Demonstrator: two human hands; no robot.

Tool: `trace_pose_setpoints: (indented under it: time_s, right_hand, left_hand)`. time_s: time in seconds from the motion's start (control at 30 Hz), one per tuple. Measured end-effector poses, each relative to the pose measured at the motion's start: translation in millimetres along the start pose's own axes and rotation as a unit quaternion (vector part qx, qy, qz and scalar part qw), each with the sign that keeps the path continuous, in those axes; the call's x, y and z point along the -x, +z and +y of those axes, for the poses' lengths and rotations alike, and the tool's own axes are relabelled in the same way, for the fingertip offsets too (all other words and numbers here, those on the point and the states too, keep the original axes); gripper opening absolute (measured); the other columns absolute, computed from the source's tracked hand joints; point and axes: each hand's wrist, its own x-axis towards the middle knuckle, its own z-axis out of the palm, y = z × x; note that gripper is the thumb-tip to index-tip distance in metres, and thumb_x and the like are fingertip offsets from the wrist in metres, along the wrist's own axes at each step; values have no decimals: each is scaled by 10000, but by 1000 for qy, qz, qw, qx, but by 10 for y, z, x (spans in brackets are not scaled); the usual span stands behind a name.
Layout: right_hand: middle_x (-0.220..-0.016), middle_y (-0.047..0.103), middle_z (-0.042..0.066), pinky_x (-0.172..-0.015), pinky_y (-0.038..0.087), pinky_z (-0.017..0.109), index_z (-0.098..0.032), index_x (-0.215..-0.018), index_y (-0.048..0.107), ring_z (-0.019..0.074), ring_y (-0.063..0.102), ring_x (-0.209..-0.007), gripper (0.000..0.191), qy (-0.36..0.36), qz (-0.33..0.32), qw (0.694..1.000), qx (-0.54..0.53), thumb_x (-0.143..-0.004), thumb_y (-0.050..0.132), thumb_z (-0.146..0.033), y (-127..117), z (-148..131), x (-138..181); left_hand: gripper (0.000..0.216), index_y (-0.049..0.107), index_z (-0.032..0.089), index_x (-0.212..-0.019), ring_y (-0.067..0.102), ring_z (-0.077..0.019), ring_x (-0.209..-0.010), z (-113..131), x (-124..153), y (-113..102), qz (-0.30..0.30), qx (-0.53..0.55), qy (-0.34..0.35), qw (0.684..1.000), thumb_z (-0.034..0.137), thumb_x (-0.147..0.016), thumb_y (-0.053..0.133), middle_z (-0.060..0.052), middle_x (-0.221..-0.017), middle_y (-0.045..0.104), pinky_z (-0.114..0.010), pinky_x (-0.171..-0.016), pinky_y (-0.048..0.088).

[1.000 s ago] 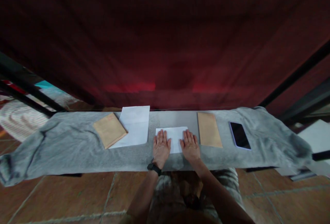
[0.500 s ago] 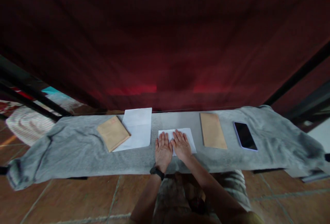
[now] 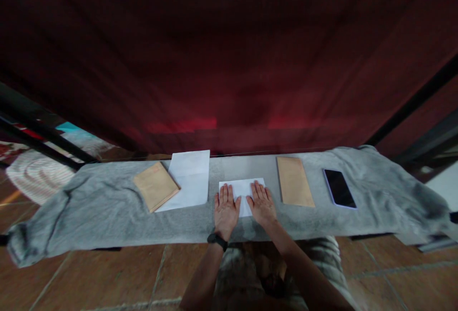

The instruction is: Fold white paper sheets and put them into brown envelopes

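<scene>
A small folded white paper (image 3: 242, 189) lies on the grey cloth (image 3: 107, 211) right in front of me. My left hand (image 3: 225, 210) rests flat on the paper's left part, fingers stretched out, a black watch on the wrist. My right hand (image 3: 262, 203) lies flat on its right part, fingers spread. Neither hand grips anything. To the left lie a larger white sheet (image 3: 189, 177) and a brown envelope (image 3: 155, 186) that overlaps it. A second brown envelope (image 3: 295, 181) lies to the right of my right hand.
A dark phone (image 3: 339, 188) lies screen-up right of the second envelope. A dark red curtain (image 3: 229, 63) hangs behind the narrow cloth-covered surface. Terracotta floor tiles (image 3: 107, 277) show below, and black metal bars (image 3: 39, 134) stand at both sides.
My right hand slid left over the paper until it touched the left hand, then moved back right a little. The left hand stayed flat in place. The view shifted slightly.
</scene>
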Motion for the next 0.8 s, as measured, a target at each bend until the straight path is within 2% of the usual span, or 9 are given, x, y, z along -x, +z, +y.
trace_pose_setpoints:
  time_s: [0.13, 0.33, 0.47, 0.67, 0.8]
  right_hand:
    - [-1550, 383, 158, -1170, 253, 473, -107, -1517, 365, 290, 401, -1410, 563, 1, 21, 1000, -1, -1022, 358, -376, -39, 66, 77]
    - [-1534, 411, 177, -1148, 293, 493, -88, -1521, 347, 311, 417, -1392, 576, 2, 48, 999, 1, -1024, 368, -379, -89, 179, 200]
    - [-1528, 414, 197, -1132, 316, 513, -73, -1527, 321, 317, 411, -1396, 568, 19, 64, 998, 2, -1030, 345, -346, -146, 147, 328]
    - [-1545, 424, 96, -1157, 312, 456, -196, -1511, 386, 248, 415, -1403, 515, -92, 12, 995, -25, -1020, 395, -351, -251, -67, 561]
    - [-1535, 437, 111, -1160, 306, 458, -183, -1509, 387, 253, 420, -1400, 531, -87, 12, 996, -10, -1013, 428, -371, -297, -73, 626]
  left_hand:
    - [654, 354, 101, -1511, 304, -270, -1476, 4, -1, -7, 3, 6, -2, 1000, 499, -992, 346, -173, -1569, 356, -492, -1211, 233]
    - [660, 363, 84, -1504, 290, -279, -1481, 19, -4, 0, -3, 1, -7, 1000, 497, -989, 354, -177, -1573, 341, -497, -1215, 220]
    - [655, 366, 91, -1504, 296, -281, -1479, 21, -6, 11, -4, 5, -10, 1000, 491, -986, 362, -172, -1575, 339, -496, -1215, 218]
    - [656, 352, 102, -1512, 301, -282, -1477, 24, -4, 0, 1, 21, -9, 1000, 485, -980, 374, -179, -1565, 359, -510, -1203, 242]
    - [638, 373, 109, -1505, 316, -291, -1470, 21, 7, -4, 17, 31, -14, 999, 467, -978, 392, -184, -1559, 376, -511, -1195, 262]
